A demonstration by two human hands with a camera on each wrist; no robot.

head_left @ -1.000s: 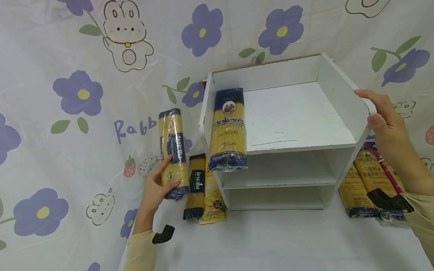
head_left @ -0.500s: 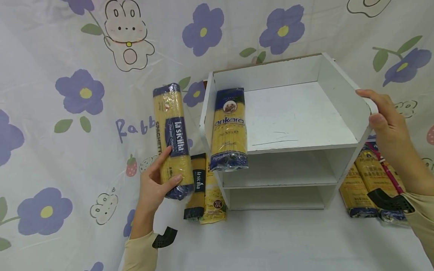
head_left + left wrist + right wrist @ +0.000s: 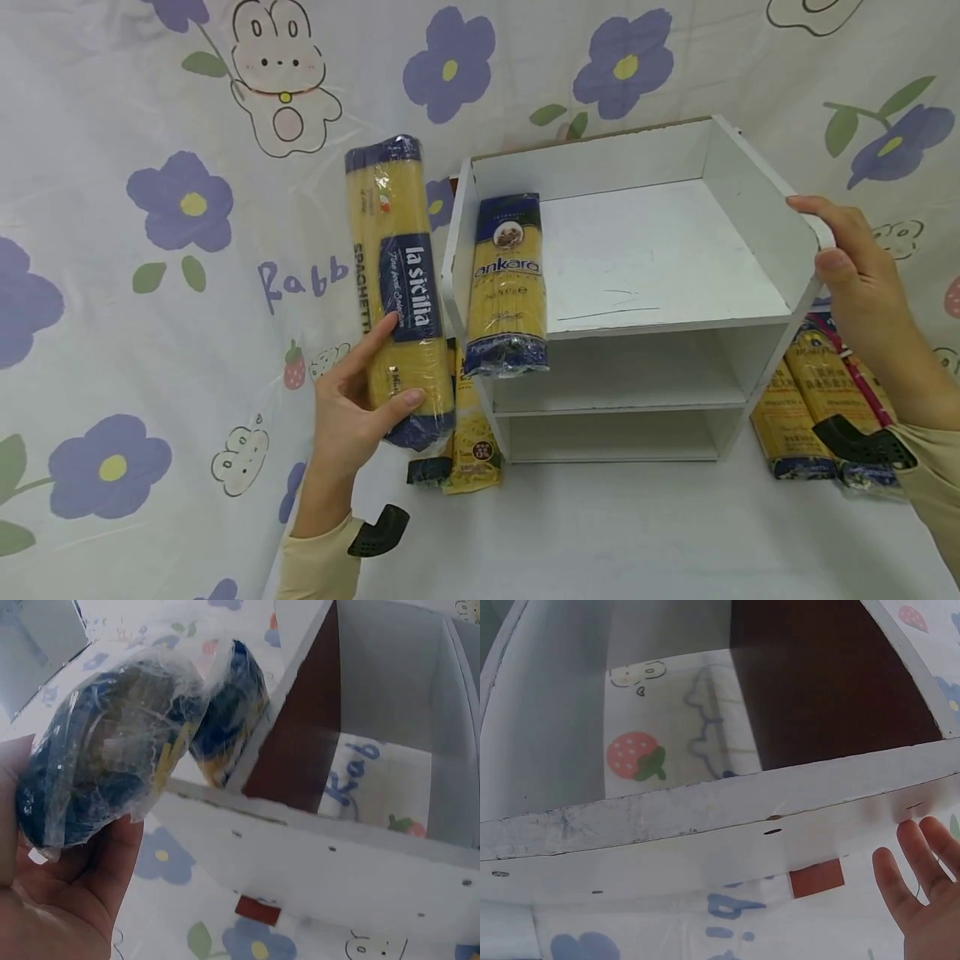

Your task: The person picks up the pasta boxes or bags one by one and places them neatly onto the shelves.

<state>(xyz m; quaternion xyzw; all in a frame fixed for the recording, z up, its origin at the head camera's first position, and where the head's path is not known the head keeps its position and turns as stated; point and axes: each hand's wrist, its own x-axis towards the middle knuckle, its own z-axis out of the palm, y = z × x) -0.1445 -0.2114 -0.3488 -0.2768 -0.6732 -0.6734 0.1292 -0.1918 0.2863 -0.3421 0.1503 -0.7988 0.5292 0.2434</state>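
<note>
My left hand [image 3: 348,417] holds a clear-wrapped pack of la sicilia spaghetti [image 3: 393,208] upright, thumb on its front and fingers at its left side. The pack is raised just left of a white shelf unit [image 3: 645,258]. In the left wrist view, the pack's crinkled blue end [image 3: 112,742] faces the camera. My right hand [image 3: 870,292] grips the front corner of the unit's right side panel; in the right wrist view, its fingertips [image 3: 907,832] touch the panel's outer face. An ankara pasta pack [image 3: 507,296] lies along the left of the top shelf, its lower end over the front edge.
Two lower shelves [image 3: 618,387] sit beneath the top one. Left of the unit stand a yellow pasta pack [image 3: 472,433] and a dark-ended pack [image 3: 430,472], partly hidden by the held spaghetti. More pasta packs [image 3: 798,417] lean at the right. A flower-print cloth [image 3: 187,350] hangs behind.
My left hand has lifted the spaghetti pack and brought it nearer and slightly right, its label turning towards the camera. It now covers most of the dark-ended pack. My right hand stays on the panel.
</note>
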